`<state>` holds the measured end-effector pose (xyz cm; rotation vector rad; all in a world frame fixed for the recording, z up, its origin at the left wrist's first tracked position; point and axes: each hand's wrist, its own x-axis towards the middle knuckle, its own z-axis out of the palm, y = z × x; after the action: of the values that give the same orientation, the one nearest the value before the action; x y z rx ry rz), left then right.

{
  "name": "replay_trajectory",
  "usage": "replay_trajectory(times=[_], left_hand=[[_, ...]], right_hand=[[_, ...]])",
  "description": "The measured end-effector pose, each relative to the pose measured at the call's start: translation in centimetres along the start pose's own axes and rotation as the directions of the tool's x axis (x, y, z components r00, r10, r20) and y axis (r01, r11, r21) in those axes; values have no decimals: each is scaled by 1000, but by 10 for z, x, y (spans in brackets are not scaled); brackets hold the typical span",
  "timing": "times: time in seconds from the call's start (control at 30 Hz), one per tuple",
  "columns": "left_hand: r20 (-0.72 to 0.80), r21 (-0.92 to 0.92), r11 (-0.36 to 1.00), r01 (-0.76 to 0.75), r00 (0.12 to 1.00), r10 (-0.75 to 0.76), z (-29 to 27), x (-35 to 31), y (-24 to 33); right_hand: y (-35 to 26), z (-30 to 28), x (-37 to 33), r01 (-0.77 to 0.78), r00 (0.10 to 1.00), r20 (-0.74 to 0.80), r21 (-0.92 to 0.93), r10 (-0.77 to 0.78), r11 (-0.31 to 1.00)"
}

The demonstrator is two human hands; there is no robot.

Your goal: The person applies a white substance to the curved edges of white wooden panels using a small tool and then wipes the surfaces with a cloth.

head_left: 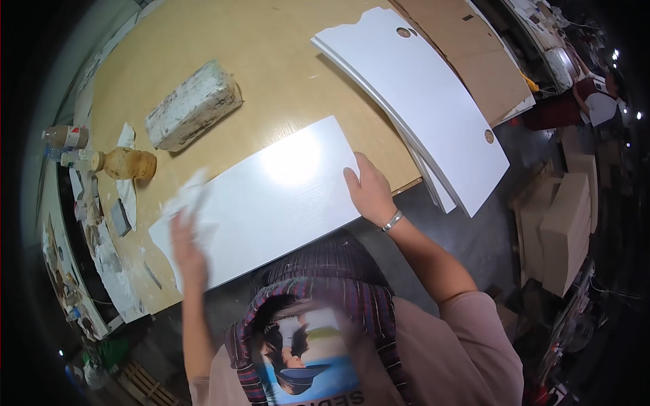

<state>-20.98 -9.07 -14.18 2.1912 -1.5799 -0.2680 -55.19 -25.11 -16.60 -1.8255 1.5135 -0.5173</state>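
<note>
A glossy white panel (271,203) lies aslant on the table in front of me, its near edge beside my body. My right hand (371,189) grips the panel's right end, thumb on the top face. Over the panel's left end is my left hand (187,250), smeared by motion, with a crumpled white cloth (191,196) in its fingers. Whether that cloth touches the panel is hard to tell because of the blur.
The yellowish table (264,40) bears a worn, whitish wrapped block (193,108), a bottle of amber liquid (132,164), and a small grey pad (120,218). Stacked white panels (420,88) overhang its right edge. Cardboard boxes (562,223) stand on the floor; another person (589,101) is far right.
</note>
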Motion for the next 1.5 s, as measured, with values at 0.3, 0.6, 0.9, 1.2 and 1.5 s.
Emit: replay_trajectory(times=[0.3, 0.6, 0.9, 1.2, 1.5], left_hand=[[345, -253, 833, -492, 759, 553, 9, -43, 60], [-607, -221, 878, 425, 645, -465, -96, -111, -88], [-362, -14, 997, 76, 929, -76, -44, -62, -128], [-79, -105, 947, -303, 952, 296, -34, -56, -28], [-165, -373, 807, 458, 823, -543, -87, -92, -162]], right_hand=[[-16, 5, 10, 283, 953, -51, -219, -300, 934], [-116, 41, 17, 596, 802, 187, -200, -567, 778], [-156, 121, 16, 727, 686, 379, -322, -621, 607], [-153, 125, -9, 722, 692, 316, -317, -649, 615], [-159, 124, -1, 653, 756, 237, -221, -610, 724]])
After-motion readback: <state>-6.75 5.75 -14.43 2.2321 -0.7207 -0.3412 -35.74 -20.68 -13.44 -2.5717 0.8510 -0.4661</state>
